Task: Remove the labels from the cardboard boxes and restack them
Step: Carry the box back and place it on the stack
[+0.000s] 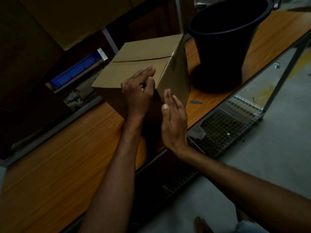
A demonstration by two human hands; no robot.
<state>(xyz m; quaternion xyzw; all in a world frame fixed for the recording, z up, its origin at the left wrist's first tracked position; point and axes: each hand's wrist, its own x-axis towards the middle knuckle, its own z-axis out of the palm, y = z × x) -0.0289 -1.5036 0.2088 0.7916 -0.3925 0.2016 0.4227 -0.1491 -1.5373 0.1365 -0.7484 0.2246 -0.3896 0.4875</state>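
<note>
So there's a long wooden table (58, 165) running corner to corner, and a big black bucket (223, 47) is sitting on it at about 1 o'clock from the cardboard box (143, 64). The box is standing on the table with its top flaps closed, pretty much dead centre. It's too dim to make out a label on it, honestly. A blue crate (75, 71) is sitting off at 9 o'clock, behind the table. The person's left hand (139, 93) is pressing down on the box top near its 5 o'clock corner, fingers straight and together, thumb bent at the edge. Their right hand (173, 118) is held flat, fingers together, tips touching the box's side. A little blue piece (196, 102) is lying at 4 o'clock.
</note>
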